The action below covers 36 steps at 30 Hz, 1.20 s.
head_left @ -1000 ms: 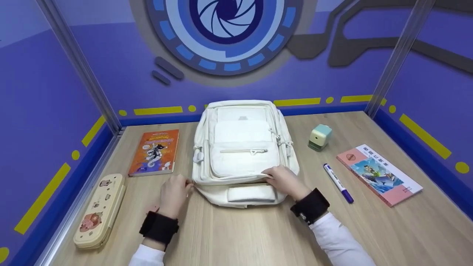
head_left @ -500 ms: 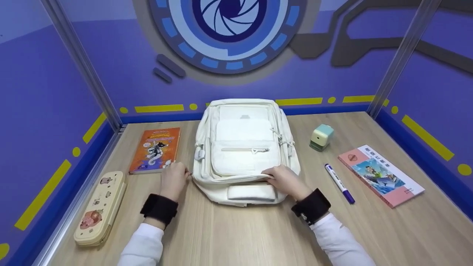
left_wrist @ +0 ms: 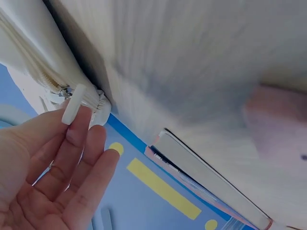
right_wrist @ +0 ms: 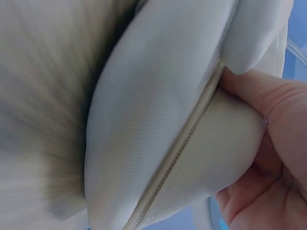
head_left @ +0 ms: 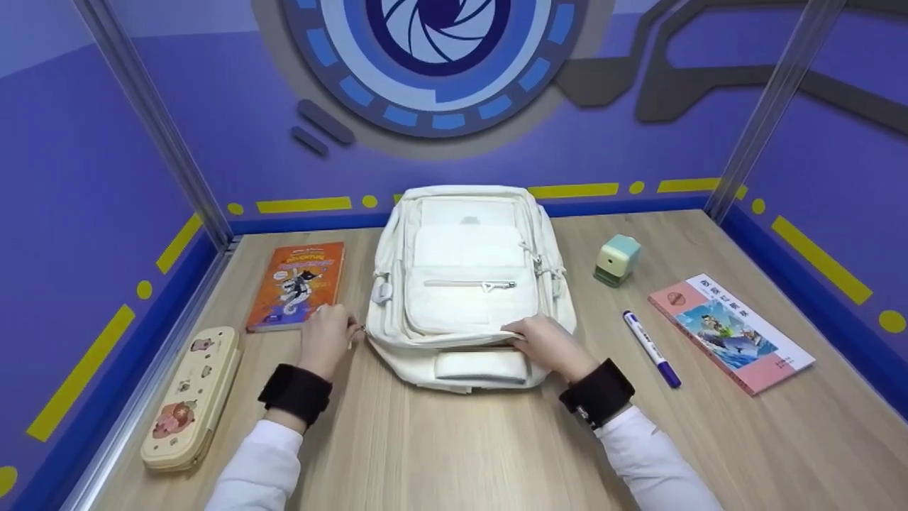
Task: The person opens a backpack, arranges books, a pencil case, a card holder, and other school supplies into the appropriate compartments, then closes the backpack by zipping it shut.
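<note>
A cream backpack [head_left: 464, 248] lies on the table with its padded handle [head_left: 481, 366] at the near end. At its left side my left hand [head_left: 326, 341] pinches a pale zipper pull [left_wrist: 74, 104] between thumb and index finger; the other fingers are loosely bent. The metal slider [left_wrist: 64, 91] sits on the zipper at the bag's edge. My right hand [head_left: 546, 345] grips the bag's fabric near the handle, thumb on one side and fingers on the other. In the right wrist view a line of zipper teeth [right_wrist: 177, 148] runs beside the held fabric.
On the left lie an orange book [head_left: 296, 286] and a cream pencil case [head_left: 191, 401]. To the right are a green and cream pencil sharpener [head_left: 617, 260], a purple-capped marker [head_left: 651, 348] and a pink and white book [head_left: 731, 332]. Purple panels [head_left: 454, 163] wall the table.
My left hand has moved away from me along the bag's left side, pinching the zipper pull. The right hand keeps its grip in nearly the same place.
</note>
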{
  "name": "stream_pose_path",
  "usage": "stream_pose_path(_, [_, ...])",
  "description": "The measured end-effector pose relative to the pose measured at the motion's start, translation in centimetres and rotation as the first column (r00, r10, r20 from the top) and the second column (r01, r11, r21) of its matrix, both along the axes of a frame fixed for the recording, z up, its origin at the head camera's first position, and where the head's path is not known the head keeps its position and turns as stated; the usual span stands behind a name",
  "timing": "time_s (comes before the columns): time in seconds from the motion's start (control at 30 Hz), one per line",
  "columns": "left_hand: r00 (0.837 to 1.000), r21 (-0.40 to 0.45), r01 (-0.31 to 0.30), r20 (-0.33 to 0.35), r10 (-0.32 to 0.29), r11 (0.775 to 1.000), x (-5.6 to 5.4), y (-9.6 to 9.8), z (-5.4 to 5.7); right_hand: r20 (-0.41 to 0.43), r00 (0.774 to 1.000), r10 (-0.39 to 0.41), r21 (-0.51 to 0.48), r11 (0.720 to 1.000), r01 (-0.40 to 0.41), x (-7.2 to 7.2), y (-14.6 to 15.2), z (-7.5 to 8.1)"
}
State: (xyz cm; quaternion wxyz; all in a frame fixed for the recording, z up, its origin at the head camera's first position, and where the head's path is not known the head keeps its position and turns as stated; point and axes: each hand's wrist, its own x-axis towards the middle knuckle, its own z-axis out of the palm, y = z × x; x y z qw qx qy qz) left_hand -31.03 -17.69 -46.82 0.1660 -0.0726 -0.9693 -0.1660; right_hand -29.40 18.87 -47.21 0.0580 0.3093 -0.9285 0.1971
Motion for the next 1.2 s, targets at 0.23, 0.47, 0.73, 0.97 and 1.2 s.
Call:
stream_pose_path(0.23, [1.0, -0.002, -0.019, -0.005, 0.019, 1.0, -1.2, 0.2, -0.1, 0.019, 1.0, -0.006, 0.009, 1.0, 0.006, -0.1, 0.1, 0.2])
stream_pose_path(0.47, [0.999, 0.0, -0.038, 0.012, 0.038, 0.999, -2.4, 0.4, 0.0, -0.034, 0.999, 0.01, 0.045, 0.999, -0.009, -0.2, 0.0, 0.3])
stream_pose_path(0.73, [0.999, 0.022, -0.049, 0.001, 0.049, 0.999, -4.3, 0.8, -0.5, -0.076, 0.995, 0.061, 0.049, 0.997, -0.057, -0.3, 0.2, 0.2])
stream_pose_path(0.97, [0.995, 0.014, -0.081, -0.053, 0.081, 0.997, -6.3, 1.2, -0.9, -0.053, 0.997, 0.054, 0.014, 0.998, -0.054, -0.1, 0.1, 0.0])
stream_pose_path(1.2, [0.991, 0.056, -0.131, -0.017, 0.132, 0.99, -7.8, 1.5, -0.9, -0.049, 0.997, 0.057, 0.024, 0.998, -0.056, 0.0, 0.1, 0.0])
